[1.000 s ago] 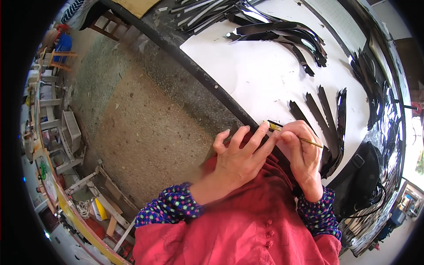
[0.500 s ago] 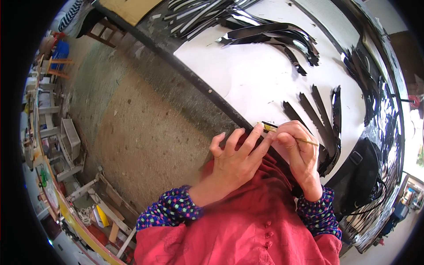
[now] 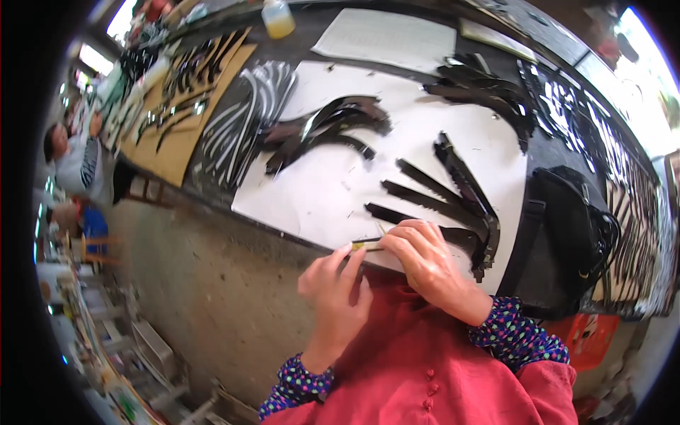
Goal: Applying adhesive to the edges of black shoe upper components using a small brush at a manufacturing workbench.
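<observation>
My left hand (image 3: 334,287) pinches one end of a small yellow-and-black piece (image 3: 364,245) just over the near edge of a white sheet (image 3: 297,205) on the table. My right hand (image 3: 438,270) is closed at the piece's other end, knuckles up. A thin yellowish stick (image 3: 382,229) pokes out beside its fingers; the rest of it is hidden by the hand. Right beyond that hand, several dark, glossy strips (image 3: 425,202) fan out on the sheet. Further back lie two more piles, one of curved black strips (image 3: 329,120) and another of dark strips (image 3: 489,99).
Grey-white strips (image 3: 248,120) and brown cardboard (image 3: 166,152) bearing dark strips lie to the left. A bottle of yellow liquid (image 3: 278,21) and a paper sheet (image 3: 386,39) are behind. At right are a black bag (image 3: 570,223) and red stool (image 3: 595,340). Another person (image 3: 81,159) is far left.
The view has swung, bringing more of the tabletop in. My right hand has turned over from palm side to back side showing. Both hands still meet at the small piece.
</observation>
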The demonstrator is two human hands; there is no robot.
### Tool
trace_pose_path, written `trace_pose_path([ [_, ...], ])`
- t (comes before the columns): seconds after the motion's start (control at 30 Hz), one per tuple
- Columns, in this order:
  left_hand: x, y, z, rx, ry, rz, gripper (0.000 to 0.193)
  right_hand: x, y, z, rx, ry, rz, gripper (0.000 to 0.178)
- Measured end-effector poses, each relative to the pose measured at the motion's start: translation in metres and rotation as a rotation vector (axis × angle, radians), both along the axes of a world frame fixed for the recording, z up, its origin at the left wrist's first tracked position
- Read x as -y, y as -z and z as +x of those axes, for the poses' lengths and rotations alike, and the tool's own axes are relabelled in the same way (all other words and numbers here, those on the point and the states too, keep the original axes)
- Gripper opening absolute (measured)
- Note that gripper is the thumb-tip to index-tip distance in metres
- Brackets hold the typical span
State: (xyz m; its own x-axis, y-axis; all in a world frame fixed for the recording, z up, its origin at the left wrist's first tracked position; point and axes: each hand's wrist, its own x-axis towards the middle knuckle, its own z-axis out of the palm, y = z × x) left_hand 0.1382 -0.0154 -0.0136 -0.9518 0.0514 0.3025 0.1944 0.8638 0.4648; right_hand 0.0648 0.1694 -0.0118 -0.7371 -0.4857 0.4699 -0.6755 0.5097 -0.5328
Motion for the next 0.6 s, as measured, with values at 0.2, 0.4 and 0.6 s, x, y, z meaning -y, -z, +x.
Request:
trace_pose_path([
  [0.2,0.005,-0.032,-0.034,-0.261,0.043,-0.036,0.040,-0.002,0.003,0.008,-0.132,0.076,0.037,0.026],
  [0.4,-0.057,-0.082,-0.121,-0.184,0.699,0.069,0.033,-0.001,0.019,0.011,-0.223,0.117,-0.007,0.030],
  [0.6,-0.139,-0.068,-0.155,0.148,1.346,-0.457,0.081,0.019,0.031,0.024,-0.382,0.169,-0.088,0.030],
])
